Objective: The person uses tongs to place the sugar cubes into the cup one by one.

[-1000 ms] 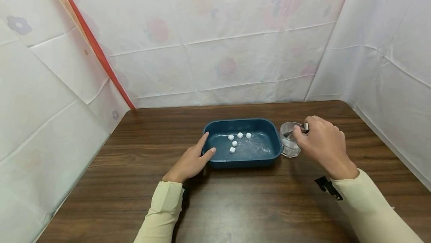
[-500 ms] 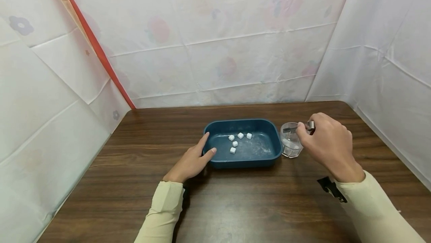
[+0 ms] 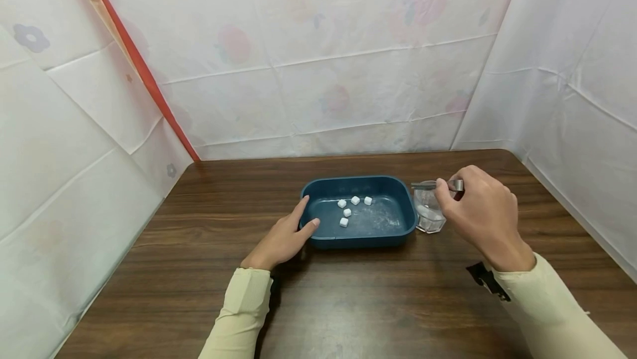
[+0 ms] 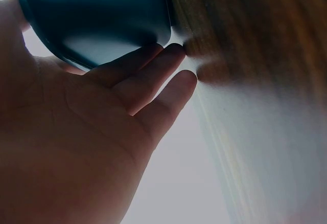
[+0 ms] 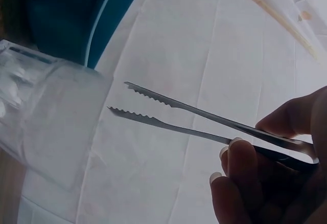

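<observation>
A blue rectangular tray (image 3: 358, 242) lies on the table with several small white cubes (image 3: 346, 212) in it. My left hand (image 3: 280, 240) rests at its left end, index fingertip on the rim and thumb over the inside; the other fingers (image 4: 148, 75) lie extended by the outer wall. My right hand (image 3: 480, 215) pinches metal tweezers (image 5: 204, 116) between thumb and fingers. Their serrated tips stand apart with nothing between them, just above the mouth of a clear glass (image 3: 429, 218). Whitish contents show low in the glass, but their shape is unclear.
The glass stands against the tray's right end. A wood-grain table (image 3: 348, 303) lies beneath, with pale patterned sheeting (image 3: 308, 60) behind and at both sides. A red strip (image 3: 141, 66) runs down the left corner.
My right hand lifted the tweezers out of the glass and drew slightly back, then shifted a little left. The tips are now above the glass's rim. My left hand and the tray stayed put.
</observation>
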Motion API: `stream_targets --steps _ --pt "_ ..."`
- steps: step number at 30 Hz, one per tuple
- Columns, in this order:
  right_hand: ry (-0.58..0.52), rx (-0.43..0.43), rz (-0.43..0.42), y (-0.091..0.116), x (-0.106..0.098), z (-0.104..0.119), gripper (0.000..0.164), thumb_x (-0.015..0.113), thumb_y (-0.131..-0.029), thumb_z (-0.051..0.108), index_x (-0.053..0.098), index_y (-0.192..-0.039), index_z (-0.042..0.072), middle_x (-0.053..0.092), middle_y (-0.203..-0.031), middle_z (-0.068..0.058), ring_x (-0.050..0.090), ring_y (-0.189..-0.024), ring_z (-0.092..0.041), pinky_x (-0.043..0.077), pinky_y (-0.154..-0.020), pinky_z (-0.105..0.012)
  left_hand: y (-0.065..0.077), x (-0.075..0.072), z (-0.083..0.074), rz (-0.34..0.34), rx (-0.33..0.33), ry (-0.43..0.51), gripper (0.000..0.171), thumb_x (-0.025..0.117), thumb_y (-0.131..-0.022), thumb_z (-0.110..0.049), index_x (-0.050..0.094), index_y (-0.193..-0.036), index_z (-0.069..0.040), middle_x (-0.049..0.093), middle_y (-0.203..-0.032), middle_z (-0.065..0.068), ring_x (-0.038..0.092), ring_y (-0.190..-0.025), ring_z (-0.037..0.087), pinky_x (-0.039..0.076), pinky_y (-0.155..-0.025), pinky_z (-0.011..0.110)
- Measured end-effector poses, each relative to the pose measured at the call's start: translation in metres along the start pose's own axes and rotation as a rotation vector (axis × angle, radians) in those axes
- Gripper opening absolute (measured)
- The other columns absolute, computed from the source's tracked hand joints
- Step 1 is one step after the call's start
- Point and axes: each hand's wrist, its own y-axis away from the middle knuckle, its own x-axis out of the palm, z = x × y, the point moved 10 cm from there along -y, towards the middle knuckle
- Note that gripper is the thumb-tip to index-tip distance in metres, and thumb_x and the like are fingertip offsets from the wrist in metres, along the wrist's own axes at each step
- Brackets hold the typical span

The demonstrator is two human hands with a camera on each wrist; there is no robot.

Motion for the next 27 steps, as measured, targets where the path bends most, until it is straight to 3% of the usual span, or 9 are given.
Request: stream_targets --steps 12,27 --pt "-0.025 -0.04 0.027 0.006 0.013 0.009 0.021 0.073 -0.087 0.023 0.064 -0.076 0.007 0.058 -0.07 -0.003 0.05 -0.053 -0.016 0.036 -0.044 -0.035 0.0 0.0 0.0 -0.002 -0.003 0.005 0.075 0.048 -0.101 -0.057 0.016 -0.163 -0.028 0.027 -0.162 0.005 0.033 -0.145 0.029 0.031 -0.113 0.057" --pt "-0.066 -0.108 0.137 0.017 0.043 0.026 0.016 0.076 -0.087 0.02 0.067 -0.086 0.006 0.06 -0.075 -0.003 0.047 -0.054 -0.012 0.038 -0.043 -0.03 0.0 0.001 0.0 -0.002 0.003 0.007 0.075 0.049 -0.102 -0.055 0.016 -0.163 -0.025 0.027 -0.162 0.004 0.033 -0.145 0.028 0.031 -0.113 0.057"
